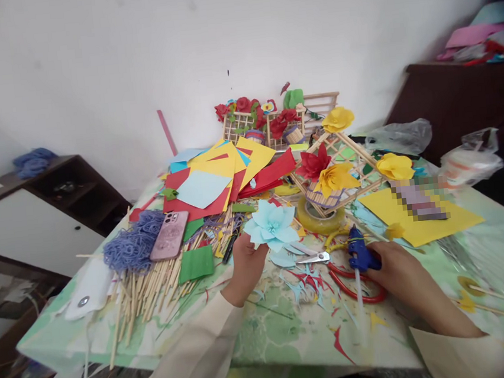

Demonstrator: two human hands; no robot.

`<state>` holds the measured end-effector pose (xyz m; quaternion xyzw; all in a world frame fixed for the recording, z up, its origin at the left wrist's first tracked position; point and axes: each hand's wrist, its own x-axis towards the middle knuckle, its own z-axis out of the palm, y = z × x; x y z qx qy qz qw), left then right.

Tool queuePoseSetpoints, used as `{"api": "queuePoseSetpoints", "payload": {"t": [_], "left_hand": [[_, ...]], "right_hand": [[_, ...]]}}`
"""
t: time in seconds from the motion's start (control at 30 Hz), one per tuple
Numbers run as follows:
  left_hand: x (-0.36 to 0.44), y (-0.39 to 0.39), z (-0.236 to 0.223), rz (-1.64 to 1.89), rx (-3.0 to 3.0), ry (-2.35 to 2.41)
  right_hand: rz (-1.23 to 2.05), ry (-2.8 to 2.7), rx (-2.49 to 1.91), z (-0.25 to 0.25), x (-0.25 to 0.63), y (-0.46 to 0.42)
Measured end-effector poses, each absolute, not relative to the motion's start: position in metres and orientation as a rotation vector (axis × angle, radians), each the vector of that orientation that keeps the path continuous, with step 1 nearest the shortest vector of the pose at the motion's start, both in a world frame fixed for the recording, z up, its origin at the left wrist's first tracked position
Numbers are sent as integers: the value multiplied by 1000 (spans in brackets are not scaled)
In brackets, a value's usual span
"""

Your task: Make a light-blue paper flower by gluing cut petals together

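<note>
A light blue paper flower (271, 225) with pointed petals is held up by my left hand (247, 267), its fingers closed beneath it. My right hand (400, 275) grips a blue hot glue gun (358, 251), from which a pale glue stick (360, 303) hangs down. Between the hands lie red-handled scissors (336, 267), blades toward the flower. Loose light blue petals (282, 257) rest just below the flower. A roll of clear yellowish tape (319, 215) sits behind the scissors.
Thin wooden sticks (144, 294), purple yarn (132, 242) and a pink phone (170, 235) lie at left. Coloured paper sheets (215, 177) are piled behind. A stick frame with paper flowers (335, 175) stands back right, near a yellow sheet (455, 223). Paper scraps (310, 284) litter the front.
</note>
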<state>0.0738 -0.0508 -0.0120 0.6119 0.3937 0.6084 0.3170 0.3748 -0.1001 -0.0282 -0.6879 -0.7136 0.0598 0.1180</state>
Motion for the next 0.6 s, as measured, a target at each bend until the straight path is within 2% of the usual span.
{"api": "queuePoseSetpoints", "payload": {"t": [0.13,0.33,0.6], "left_hand": [[74,-55,-8,1573,1555,1098],[77,-53,-4,1540,1136,985],[73,-47,-4,1475,1015,1024]], "right_hand": [[199,-2099,-2025,-27,374,-98],[46,-2089,-1932,-28,382,-111],[162,-2198,-1889,-33,385,-121]]}}
